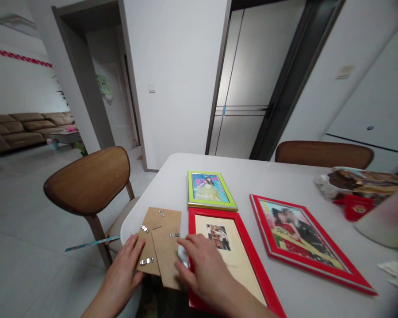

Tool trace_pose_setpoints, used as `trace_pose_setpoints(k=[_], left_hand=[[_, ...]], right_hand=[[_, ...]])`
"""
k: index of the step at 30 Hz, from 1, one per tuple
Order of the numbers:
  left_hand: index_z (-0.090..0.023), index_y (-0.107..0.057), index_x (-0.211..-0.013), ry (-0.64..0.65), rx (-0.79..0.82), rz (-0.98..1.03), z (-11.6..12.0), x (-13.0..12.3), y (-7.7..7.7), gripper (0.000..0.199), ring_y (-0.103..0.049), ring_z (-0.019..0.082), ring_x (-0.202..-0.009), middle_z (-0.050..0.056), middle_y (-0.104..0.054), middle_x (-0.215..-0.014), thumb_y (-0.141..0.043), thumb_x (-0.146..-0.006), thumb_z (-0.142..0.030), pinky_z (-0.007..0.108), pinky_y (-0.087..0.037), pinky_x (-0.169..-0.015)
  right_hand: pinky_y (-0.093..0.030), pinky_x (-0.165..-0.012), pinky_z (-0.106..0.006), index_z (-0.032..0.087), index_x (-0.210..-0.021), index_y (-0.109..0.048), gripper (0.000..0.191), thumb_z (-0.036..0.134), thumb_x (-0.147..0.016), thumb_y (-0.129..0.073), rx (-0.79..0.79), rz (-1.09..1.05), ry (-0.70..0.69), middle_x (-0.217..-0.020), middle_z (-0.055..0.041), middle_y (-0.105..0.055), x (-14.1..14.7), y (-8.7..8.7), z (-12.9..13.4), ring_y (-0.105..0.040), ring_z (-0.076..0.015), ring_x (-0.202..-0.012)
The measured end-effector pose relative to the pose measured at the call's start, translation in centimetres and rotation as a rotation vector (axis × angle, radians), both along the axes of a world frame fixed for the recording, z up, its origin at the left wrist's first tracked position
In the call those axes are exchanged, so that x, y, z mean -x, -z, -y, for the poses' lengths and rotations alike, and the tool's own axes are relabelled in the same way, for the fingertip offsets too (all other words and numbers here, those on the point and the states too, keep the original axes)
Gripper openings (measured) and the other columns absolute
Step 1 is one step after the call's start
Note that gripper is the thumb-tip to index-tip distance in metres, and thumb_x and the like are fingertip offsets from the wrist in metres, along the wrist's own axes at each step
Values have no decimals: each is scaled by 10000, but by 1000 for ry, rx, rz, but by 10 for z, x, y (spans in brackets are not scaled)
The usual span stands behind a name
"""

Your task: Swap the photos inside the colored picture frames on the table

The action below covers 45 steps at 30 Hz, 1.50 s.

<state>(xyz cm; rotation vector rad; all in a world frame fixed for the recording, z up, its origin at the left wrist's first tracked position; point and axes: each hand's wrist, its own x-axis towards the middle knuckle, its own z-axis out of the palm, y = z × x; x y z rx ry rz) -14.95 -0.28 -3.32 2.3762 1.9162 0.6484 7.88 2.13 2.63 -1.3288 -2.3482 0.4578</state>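
A brown fibreboard picture-frame back with a hinged stand flap and several metal clips overhangs the near left table edge. My left hand grips its left edge, fingers on top and thumb lower down. Close to its right side, my right hand is closed with curled fingers around a small white wad, mostly hidden, perhaps tissue. Under my right forearm lies a red picture frame with a cream mat and a small photo. Touching its far end is a lime-green picture frame holding a portrait.
Another red picture frame lies to the right on the white table. A plastic bag, a red packet, a pale pink object and white tissue are farther right. Wooden chairs stand at the left and far side.
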Motion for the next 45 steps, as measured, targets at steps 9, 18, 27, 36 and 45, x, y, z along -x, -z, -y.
trace_pose_setpoints(k=[9,18,27,36,45], left_hand=[[-185,-400,-1182,57,-244,26,10,-28,-19,469,-396,229,-1141,109,-432,-1251,-415,-721,-103,390,-385,-906],[-65,-467,-1128,438,-19,39,13,-118,-24,447,-405,270,-1123,201,-449,-1206,-550,-697,-150,373,-403,-892],[-149,-528,-1073,412,240,52,4,-133,-44,344,-398,275,-1134,121,-497,-1189,-515,-741,-239,536,-255,-947],[-140,-452,-1152,519,392,111,2,-133,-48,674,-322,296,-1180,157,-386,-1272,-648,-591,-456,539,-146,-976],[-158,-474,-1118,467,426,108,2,-135,-50,611,-350,277,-1167,126,-392,-1278,-661,-590,-403,489,-217,-973]], right_hand=[[-361,-829,-349,194,-1138,-439,553,232,-598,-554,49,-184,14,-1018,-88,-470,13,1,8,-437,-213,-940],[-358,-885,-395,182,-1078,-521,420,251,-665,-481,111,-35,130,-1101,-116,-469,-110,12,31,-445,-227,-1021],[-358,-841,-437,210,-1040,-563,395,268,-653,-508,-53,65,174,-1043,-107,-527,-115,29,26,-469,-252,-959],[-405,-722,-338,158,-876,-631,277,244,-768,-391,-115,73,295,-823,-92,-555,-129,33,-18,-502,-195,-772],[-405,-673,-308,169,-727,-636,230,222,-750,-413,-95,129,235,-764,-63,-507,-130,33,-32,-486,-180,-745]])
